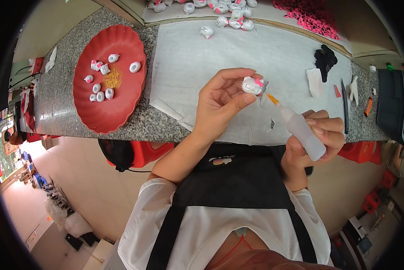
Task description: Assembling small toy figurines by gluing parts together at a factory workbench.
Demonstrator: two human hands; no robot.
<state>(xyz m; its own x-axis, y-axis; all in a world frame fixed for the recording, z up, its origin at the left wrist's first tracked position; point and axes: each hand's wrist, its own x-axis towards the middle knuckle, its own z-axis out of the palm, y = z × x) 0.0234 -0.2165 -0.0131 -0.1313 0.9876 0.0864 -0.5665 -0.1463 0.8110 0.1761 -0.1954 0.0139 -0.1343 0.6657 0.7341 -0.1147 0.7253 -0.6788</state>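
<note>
Between the fingertips and thumb of my left hand [222,99] is a small white cat-head figure [251,85] with a pink bow. My right hand [320,135] grips a translucent squeeze bottle [304,135], tilted so its orange nozzle tip [271,98] points up and left at the figure. A small gap seems to separate the tip from the figure. Both hands are above a white sheet [184,63] spread on the counter. One loose cat head [206,32] lies on the sheet toward the back.
A red scalloped plate [121,36] at left holds several white cat heads. More cat heads [235,13] and a pile of pink pieces [310,18] lie at the back. At right are a black cloth [325,59], a white paper piece [315,83] and an orange cutter [368,107].
</note>
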